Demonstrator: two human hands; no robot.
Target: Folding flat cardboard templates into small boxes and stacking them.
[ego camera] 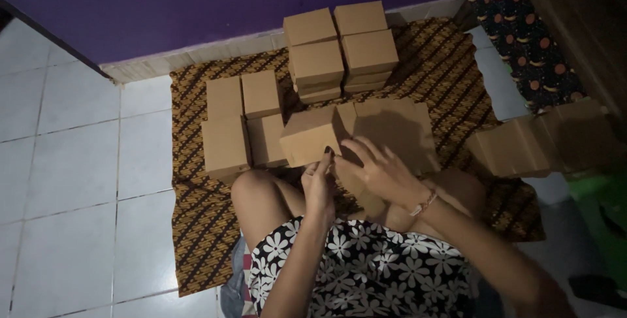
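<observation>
The cardboard box [312,136] sits pinched between fingers [324,161] of both hands.

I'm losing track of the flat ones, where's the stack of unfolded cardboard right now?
In the head view it sits at the right edge, the unfolded cardboard stack, on the patterned cloth's right border, right of the right hand.

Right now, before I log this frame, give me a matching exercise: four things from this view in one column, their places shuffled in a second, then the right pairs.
Things
1. half-folded box
2. stacked boxes
3. flat cardboard blanks
4. four low boxes

Places
A. far edge of the patterned cloth, by the purple wall
B. held between the left hand and right hand
C. right of the knees, half off the cloth
D. left of the held box, on the cloth

Pairs: 1-B, 2-A, 3-C, 4-D
</observation>
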